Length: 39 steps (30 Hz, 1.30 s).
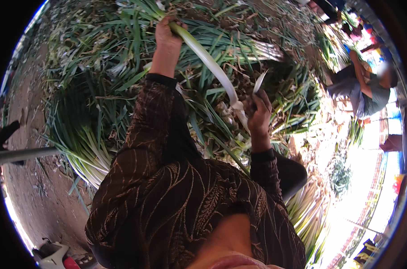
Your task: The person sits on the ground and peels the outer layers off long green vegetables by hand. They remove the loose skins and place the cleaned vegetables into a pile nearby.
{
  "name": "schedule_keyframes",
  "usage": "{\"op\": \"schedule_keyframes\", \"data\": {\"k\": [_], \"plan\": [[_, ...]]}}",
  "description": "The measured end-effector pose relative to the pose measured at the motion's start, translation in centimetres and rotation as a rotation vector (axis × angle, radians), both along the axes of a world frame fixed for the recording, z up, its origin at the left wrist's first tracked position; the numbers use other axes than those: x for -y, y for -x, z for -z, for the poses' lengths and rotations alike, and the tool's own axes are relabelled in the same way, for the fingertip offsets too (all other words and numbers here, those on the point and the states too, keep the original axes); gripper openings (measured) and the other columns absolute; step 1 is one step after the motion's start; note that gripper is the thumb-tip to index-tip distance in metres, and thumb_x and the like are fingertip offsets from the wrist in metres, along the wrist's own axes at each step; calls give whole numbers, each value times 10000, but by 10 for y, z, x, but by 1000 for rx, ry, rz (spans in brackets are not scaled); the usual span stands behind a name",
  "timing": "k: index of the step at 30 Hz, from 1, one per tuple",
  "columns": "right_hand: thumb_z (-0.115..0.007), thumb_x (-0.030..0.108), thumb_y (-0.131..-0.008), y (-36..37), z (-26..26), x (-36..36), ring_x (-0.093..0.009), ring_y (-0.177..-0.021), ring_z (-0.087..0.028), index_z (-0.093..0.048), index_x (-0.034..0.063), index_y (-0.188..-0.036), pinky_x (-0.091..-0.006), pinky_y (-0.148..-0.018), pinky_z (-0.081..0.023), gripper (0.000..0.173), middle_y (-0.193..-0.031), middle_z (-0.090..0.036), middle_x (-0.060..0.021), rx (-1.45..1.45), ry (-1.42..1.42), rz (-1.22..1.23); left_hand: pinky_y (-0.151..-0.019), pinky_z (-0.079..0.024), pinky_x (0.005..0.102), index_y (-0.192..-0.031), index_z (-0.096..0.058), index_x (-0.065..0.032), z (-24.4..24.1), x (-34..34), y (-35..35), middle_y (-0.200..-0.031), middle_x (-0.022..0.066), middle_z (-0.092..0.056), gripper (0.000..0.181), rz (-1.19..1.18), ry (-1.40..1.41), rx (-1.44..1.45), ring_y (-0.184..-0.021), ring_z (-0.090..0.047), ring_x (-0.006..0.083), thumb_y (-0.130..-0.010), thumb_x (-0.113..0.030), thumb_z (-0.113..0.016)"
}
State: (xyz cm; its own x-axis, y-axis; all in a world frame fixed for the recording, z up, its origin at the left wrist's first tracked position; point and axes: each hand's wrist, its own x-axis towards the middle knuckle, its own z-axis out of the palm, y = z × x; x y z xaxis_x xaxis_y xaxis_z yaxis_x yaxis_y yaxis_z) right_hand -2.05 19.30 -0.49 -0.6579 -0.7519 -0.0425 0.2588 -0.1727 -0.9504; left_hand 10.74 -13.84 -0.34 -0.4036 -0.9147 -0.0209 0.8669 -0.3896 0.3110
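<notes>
My left hand [169,32] is closed around the green upper part of a leek-like long onion [208,60]. Its pale stem slants down to the right, its lower end close to my right hand [259,112]. A white pointed piece [259,81] sticks up from the fingers of that hand; whether it is a leaf layer or a blade I cannot tell. From the stem's lower end a pale strip [242,119] hangs beside my right wrist. Behind the held stem lies a bundle of the same onions [237,50], white ends to the right.
Cut leaves and peelings [89,43] cover the ground. Another onion pile [85,144] lies at my left, near a metal pole [28,154]; more onions [311,215] are at my right. A seated person [368,87] is at the far right. Part of a motorcycle [55,254] shows lower left.
</notes>
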Motion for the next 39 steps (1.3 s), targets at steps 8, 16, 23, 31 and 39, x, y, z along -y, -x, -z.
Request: {"op": "schedule_keyframes", "data": {"k": [8,16,23,31,39], "plan": [[-640,298,-727,34,117,-109,-366,-1028,-563,-588,123,-1146,-439,-881,-443,457,-1077,-595,-232,-1079,-1202,-744,-512,-452,390,-890,-426,-52,-7,7,-4,-737,86,-461,112,-118,-142,8,-605,-468,206,-829,-67,-519],[-633,325,-822,10,12,28,-387,-1085,-517,-294,35,-1386,-430,-893,-424,719,-1206,-525,-232,-1313,-315,-166,-536,-520,409,-988,-357,-96,-21,-50,13,-796,78,-483,219,-112,-21,181,-571,-528,222,-932,-243,-509],[-467,147,-921,-34,-2,27,-61,-454,-392,-502,38,-900,-219,-422,-317,116,-600,-429,20,-75,-158,-424,-746,-514,411,-1094,-437,-14,-19,-72,19,-904,123,-554,272,15,141,18,-804,-581,238,-942,-235,-480],[-482,192,-934,-64,-23,14,-52,-456,-383,-489,69,-868,-210,-402,-301,140,-589,-422,34,-157,-171,-498,-463,-479,381,-884,-505,-10,-15,-70,5,-659,111,-556,326,-118,-172,305,-493,-554,246,-941,-327,-451],[-599,188,-878,-50,-38,-23,-155,-587,-510,-534,-12,-1019,-302,-562,-426,254,-684,-566,-136,-775,-241,-503,-515,-461,414,-850,-572,-94,19,-6,-26,-688,82,-540,543,-100,-289,198,-586,-529,265,-825,-630,-491]]}}
